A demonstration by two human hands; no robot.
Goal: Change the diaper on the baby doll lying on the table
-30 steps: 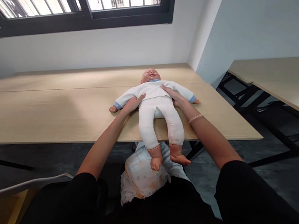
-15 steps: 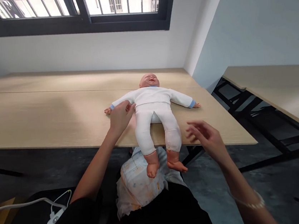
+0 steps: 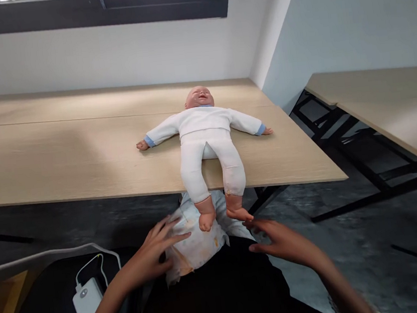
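A baby doll [image 3: 204,122] in a white top and white trousers lies face up on the wooden table [image 3: 81,166], its arms spread and its bare feet hanging over the front edge. On my lap rests a diaper [image 3: 193,236], white with orange patches, below the doll's feet. My left hand [image 3: 153,250], fingers spread, is over the diaper's left side; whether it touches cannot be made out. My right hand [image 3: 278,241] is beside the doll's right-side foot in the picture, fingers apart and holding nothing.
A white power bank [image 3: 89,300] with a cable lies on a black seat at lower left. Another table [image 3: 386,101] with black metal legs stands to the right. Behind the doll's table are a wall [image 3: 107,57] and a dark-framed window [image 3: 161,6].
Both hands have come down from beside the doll toward my lap, the left one to the diaper. My view has tilted downward. The doll stays in place on the table.
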